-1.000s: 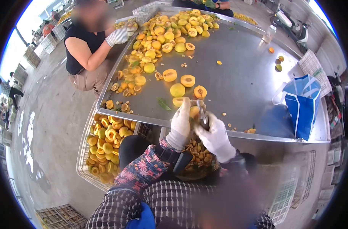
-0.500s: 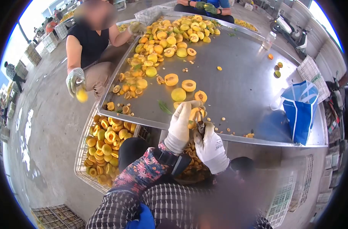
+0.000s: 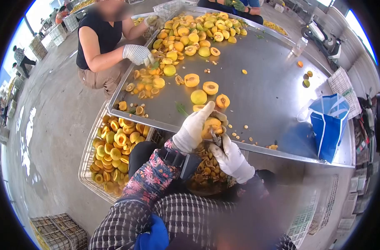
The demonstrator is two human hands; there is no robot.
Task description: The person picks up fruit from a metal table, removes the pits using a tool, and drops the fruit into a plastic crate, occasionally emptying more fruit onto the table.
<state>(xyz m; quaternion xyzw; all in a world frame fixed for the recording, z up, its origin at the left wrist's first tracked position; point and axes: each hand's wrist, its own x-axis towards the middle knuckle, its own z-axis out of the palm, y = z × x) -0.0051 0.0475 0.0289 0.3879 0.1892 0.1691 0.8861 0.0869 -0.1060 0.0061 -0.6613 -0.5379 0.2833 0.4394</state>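
Observation:
My left hand (image 3: 193, 128), in a white glove, holds a halved yellow fruit (image 3: 211, 127) at the near edge of the steel table (image 3: 273, 96). In its own white glove, my right hand (image 3: 230, 157) grips a small metal pitting tool (image 3: 215, 137) whose tip is against the fruit's cut face. Below both hands sits a container of pits and scraps (image 3: 207, 171). A few halved fruits (image 3: 205, 92) lie on the table just beyond my hands.
A person in a black top (image 3: 99, 46) with gloved hands works at a big fruit pile (image 3: 185, 37) on the table's left. A wire basket of fruit halves (image 3: 113, 150) stands on the floor at left. A blue bag (image 3: 329, 121) hangs at right.
The other person's gloved hand came back up from beside the knee to the fruit pile. My hands stayed together on the fruit, with the tool turning slightly in it.

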